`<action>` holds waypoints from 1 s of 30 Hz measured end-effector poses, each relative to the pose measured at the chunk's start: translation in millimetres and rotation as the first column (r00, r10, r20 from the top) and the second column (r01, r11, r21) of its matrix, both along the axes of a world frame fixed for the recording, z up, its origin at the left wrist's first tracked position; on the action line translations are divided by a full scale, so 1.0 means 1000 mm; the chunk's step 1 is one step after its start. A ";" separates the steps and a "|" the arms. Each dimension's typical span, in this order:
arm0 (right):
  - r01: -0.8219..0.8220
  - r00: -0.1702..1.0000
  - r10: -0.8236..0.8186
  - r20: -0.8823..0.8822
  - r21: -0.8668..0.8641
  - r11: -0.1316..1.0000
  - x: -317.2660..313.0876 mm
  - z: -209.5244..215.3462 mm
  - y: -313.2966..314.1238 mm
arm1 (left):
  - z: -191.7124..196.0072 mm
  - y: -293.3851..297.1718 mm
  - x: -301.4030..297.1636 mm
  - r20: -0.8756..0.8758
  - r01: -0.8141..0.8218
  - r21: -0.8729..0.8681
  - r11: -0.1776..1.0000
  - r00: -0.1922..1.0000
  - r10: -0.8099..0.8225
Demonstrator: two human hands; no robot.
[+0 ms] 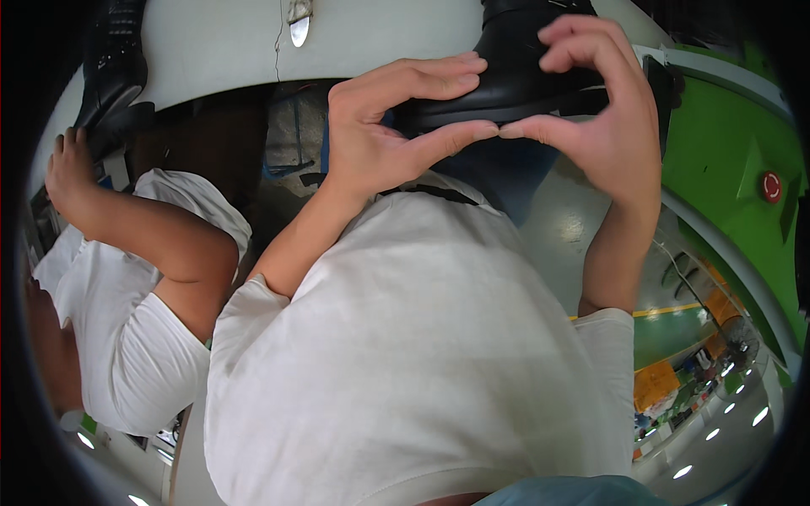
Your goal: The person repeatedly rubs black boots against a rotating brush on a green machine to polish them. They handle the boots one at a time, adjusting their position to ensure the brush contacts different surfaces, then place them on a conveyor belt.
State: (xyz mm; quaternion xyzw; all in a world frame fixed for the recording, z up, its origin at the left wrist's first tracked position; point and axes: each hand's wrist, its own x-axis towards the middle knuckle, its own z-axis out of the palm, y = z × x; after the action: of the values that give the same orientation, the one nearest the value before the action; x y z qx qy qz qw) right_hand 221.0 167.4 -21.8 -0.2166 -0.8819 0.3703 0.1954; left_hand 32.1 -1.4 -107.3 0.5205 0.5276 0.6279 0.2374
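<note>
A black boot (515,72) stands in front of me at the near edge of the pale worktable, its toe toward the left. My left hand (392,114) is at its toe end, fingers stretched across the boot in this view and thumb spread away from them. I cannot tell whether those fingertips press on the leather. My right hand (612,114) is raised at the boot's right side, its fingers bent and apart from the thumb. Both thumb tips meet, or nearly meet, in front of the sole. Neither hand shows a grip on anything.
A short blade with a wrapped handle (299,25) lies on the worktable (380,38), by a crack. At left, a co-worker's hand (72,173) is beside another black boot (110,72). To the right stands a green machine (717,152) with a red button (770,186).
</note>
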 end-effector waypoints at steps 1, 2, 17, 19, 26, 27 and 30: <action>-0.009 1.000 0.009 0.015 0.024 1.000 -0.001 0.001 0.005 | 0.004 0.001 -0.001 -0.018 0.006 -0.014 1.000 1.000 -0.006; -0.012 0.999 0.012 0.045 0.002 1.000 -0.001 0.000 0.007 | 0.009 0.002 -0.002 -0.032 0.012 -0.027 1.000 0.999 -0.013; -0.096 0.989 0.093 -0.111 -0.015 0.995 0.034 -0.007 0.019 | 0.029 0.029 0.021 -0.344 0.000 0.134 0.991 0.938 0.047; -0.081 0.994 0.078 -0.072 -0.052 0.995 0.036 -0.006 0.017 | 0.030 0.030 0.021 -0.333 0.010 0.124 0.992 0.943 0.032; 0.167 0.971 -0.179 -0.160 -0.088 0.982 0.043 -0.020 0.053 | 0.034 0.029 0.025 -0.420 -0.194 -0.104 0.975 0.897 0.134; 0.343 0.921 -0.381 -0.081 -0.298 0.891 0.041 -0.026 0.062 | 0.034 0.029 0.023 -0.416 -0.194 -0.139 0.971 0.901 0.120; 0.300 0.951 -0.275 0.143 -0.653 0.695 0.035 -0.039 0.085 | 0.033 0.024 0.014 -0.479 -0.165 -0.174 0.971 0.875 0.063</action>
State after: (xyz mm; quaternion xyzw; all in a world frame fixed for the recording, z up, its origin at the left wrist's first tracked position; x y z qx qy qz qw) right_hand 256.4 252.0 -60.8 -0.4132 -0.6488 0.6222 0.1454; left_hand 46.6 22.6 -74.6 0.5972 0.6623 0.4367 0.1182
